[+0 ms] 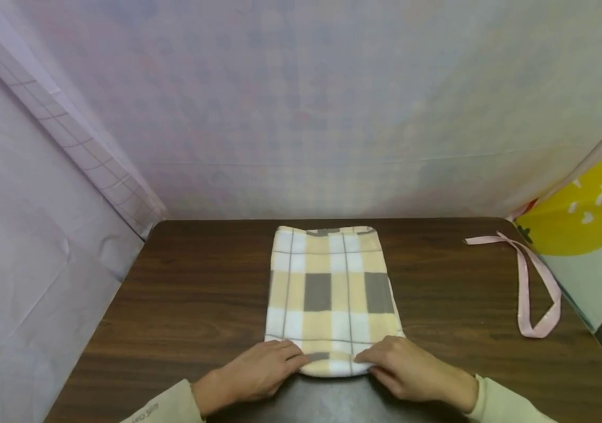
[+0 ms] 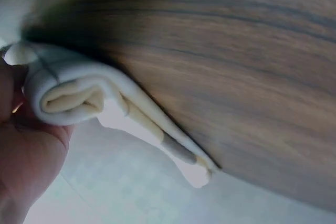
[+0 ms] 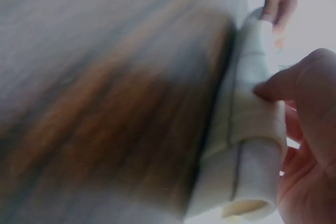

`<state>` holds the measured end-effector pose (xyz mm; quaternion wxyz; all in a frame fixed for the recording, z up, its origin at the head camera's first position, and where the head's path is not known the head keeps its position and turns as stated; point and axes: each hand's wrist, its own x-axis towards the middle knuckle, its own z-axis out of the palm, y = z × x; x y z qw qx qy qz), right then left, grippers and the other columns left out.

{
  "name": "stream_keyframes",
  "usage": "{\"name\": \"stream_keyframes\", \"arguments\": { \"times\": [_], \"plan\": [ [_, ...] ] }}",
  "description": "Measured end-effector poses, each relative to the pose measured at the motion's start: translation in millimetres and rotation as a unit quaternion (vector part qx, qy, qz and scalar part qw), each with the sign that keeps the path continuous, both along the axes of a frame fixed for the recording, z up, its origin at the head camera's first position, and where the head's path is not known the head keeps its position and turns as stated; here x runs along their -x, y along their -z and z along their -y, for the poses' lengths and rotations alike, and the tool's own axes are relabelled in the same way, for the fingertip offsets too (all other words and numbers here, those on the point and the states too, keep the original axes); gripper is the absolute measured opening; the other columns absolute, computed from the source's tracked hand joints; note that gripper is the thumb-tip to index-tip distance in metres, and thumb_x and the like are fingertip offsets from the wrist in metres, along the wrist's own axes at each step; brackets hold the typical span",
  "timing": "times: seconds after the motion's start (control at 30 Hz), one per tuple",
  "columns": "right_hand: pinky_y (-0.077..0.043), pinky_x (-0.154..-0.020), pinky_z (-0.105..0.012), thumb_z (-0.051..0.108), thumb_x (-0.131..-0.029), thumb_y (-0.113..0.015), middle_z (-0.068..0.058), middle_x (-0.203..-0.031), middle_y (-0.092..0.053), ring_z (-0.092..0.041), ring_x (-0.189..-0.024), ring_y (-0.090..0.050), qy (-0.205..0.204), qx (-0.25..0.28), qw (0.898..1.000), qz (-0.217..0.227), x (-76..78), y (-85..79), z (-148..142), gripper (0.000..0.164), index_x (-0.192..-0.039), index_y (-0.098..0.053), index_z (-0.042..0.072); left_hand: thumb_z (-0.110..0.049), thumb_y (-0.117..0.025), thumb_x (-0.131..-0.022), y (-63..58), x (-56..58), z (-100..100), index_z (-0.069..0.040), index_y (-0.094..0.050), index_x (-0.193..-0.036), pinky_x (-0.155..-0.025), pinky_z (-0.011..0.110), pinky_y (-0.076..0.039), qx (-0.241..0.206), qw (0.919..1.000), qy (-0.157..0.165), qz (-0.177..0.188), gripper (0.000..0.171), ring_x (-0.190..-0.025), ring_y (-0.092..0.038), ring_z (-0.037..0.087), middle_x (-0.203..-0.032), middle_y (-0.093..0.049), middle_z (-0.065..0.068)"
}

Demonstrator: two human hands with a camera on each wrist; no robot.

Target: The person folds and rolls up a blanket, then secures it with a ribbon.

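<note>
A plaid fleece blanket [image 1: 317,292] in cream, white and grey lies folded into a long panel on the table. Its near end is rolled up; the spiral of the roll [image 2: 73,95] shows in the left wrist view. My left hand [image 1: 261,365] grips the roll's left end. At the right end my right hand [image 1: 409,369] holds the roll, thumb on the near side and fingers over the top. In the right wrist view, the thumb [image 3: 283,85] presses on the rolled layers.
A pink ribbon [image 1: 539,326] lies in a loop at the table's right side. The dark wood table [image 1: 190,294] meets a pale fabric wall [image 1: 301,117] at the back. White fabric [image 1: 26,282] hangs on the left, and a printed cloth [image 1: 576,223] on the right.
</note>
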<state>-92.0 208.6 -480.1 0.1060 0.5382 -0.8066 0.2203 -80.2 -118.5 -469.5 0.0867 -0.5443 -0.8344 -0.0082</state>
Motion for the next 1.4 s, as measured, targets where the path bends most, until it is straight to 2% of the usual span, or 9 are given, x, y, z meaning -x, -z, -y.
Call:
{"name": "stream_keyframes", "arguments": {
  "times": [0.1, 0.2, 0.37, 0.5, 0.63, 0.73, 1.0, 1.2, 1.4],
  "plan": [
    [-0.040, -0.059, -0.007, 0.002, -0.082, -0.070, 0.016, -0.075, -0.059, 0.011, -0.064, -0.045, -0.021, 0.011, 0.997, 0.080, 0.8, -5.3, -2, 0.034, -0.111, -0.065, 0.019, -0.014, -0.052, -0.103, -6.1, 2.2, 0, -0.010, -0.064, -0.124, -0.093, 0.022, -0.050, -0.038, 0.9928, 0.005, 0.113, 0.025, -0.106, -0.063, 0.009, -0.112, -0.068, -0.002],
    [-0.038, -0.062, -0.004, -0.005, -0.086, -0.065, 0.014, -0.079, -0.058, 0.011, -0.066, -0.041, -0.039, 0.033, 0.989, 0.136, 3.7, -6.8, -2, 0.034, -0.113, -0.061, 0.017, -0.014, -0.045, -0.106, -10.8, 7.5, 1, -0.008, -0.064, -0.123, -0.094, 0.021, -0.050, -0.081, 0.9682, 0.000, 0.237, 0.027, -0.109, -0.064, 0.008, -0.116, -0.069, 0.001],
    [-0.050, -0.078, -0.019, -0.007, -0.087, -0.065, 0.004, -0.104, -0.066, -0.003, -0.088, -0.058, -0.022, 0.052, 0.994, 0.090, 10.3, -2.8, 0, 0.034, -0.116, -0.059, 0.011, -0.011, -0.044, -0.106, -12.8, 20.0, -1, -0.006, -0.065, -0.121, -0.091, 0.021, -0.051, -0.117, 0.9358, -0.040, 0.330, 0.026, -0.107, -0.064, 0.006, -0.114, -0.070, 0.002],
    [-0.051, -0.068, -0.019, -0.001, -0.087, -0.067, 0.005, -0.100, -0.062, -0.002, -0.078, -0.057, 0.010, 0.025, 0.999, 0.021, 14.2, 1.2, 2, 0.033, -0.117, -0.062, 0.010, -0.013, -0.049, -0.104, -9.1, 21.3, -3, -0.009, -0.066, -0.118, -0.084, 0.024, -0.054, -0.091, 0.9621, -0.074, 0.246, 0.022, -0.099, -0.066, 0.008, -0.107, -0.070, 0.000],
    [-0.048, -0.055, -0.018, 0.006, -0.089, -0.068, 0.007, -0.095, -0.058, -0.002, -0.066, -0.055, 0.046, -0.019, 0.998, -0.044, 16.4, 3.8, 3, 0.030, -0.118, -0.064, 0.013, -0.018, -0.057, -0.100, -3.0, 17.9, -6, -0.013, -0.065, -0.112, -0.062, 0.024, -0.052, -0.056, 0.9913, -0.094, 0.074, 0.014, -0.079, -0.064, 0.010, -0.091, -0.064, -0.003],
    [-0.045, -0.050, -0.019, 0.012, -0.092, -0.066, 0.008, -0.092, -0.056, -0.003, -0.061, -0.053, 0.061, -0.039, 0.994, -0.077, 17.5, 5.6, 2, 0.026, -0.118, -0.065, 0.015, -0.019, -0.061, -0.098, 1.7, 16.5, -9, -0.014, -0.064, -0.114, -0.057, 0.025, -0.050, -0.046, 0.9948, -0.088, -0.025, 0.017, -0.077, -0.062, 0.012, -0.091, -0.063, -0.002],
    [-0.051, -0.069, -0.033, 0.021, -0.097, -0.052, 0.004, -0.091, -0.057, -0.015, -0.078, -0.057, 0.100, -0.070, 0.979, -0.163, 19.7, 11.8, 4, 0.022, -0.114, -0.065, 0.015, -0.020, -0.058, -0.095, 2.3, 10.0, -6, -0.016, -0.055, -0.140, -0.105, 0.037, -0.045, 0.052, 0.9880, 0.010, -0.145, 0.045, -0.128, -0.054, 0.019, -0.141, -0.056, 0.005],
    [-0.046, -0.083, -0.034, 0.017, -0.088, -0.049, 0.002, -0.098, -0.058, -0.017, -0.091, -0.054, 0.036, -0.086, 0.971, -0.220, 17.2, 11.8, 8, 0.028, -0.112, -0.063, 0.015, -0.031, -0.052, -0.100, 7.1, 2.2, -6, -0.011, -0.050, -0.145, -0.112, 0.037, -0.038, 0.079, 0.9908, -0.003, -0.110, 0.049, -0.138, -0.045, 0.017, -0.148, -0.051, 0.004],
    [-0.050, -0.092, -0.035, 0.031, -0.092, -0.067, 0.000, -0.113, -0.060, -0.016, -0.104, -0.057, 0.010, -0.079, 0.986, -0.146, 9.1, 10.1, 5, 0.044, -0.128, -0.061, 0.007, -0.052, -0.040, -0.103, 12.3, 1.6, -2, -0.010, -0.035, -0.154, -0.115, 0.041, -0.033, 0.082, 0.9955, -0.040, -0.023, 0.066, -0.146, -0.033, 0.018, -0.158, -0.037, 0.005]
  ]
}}
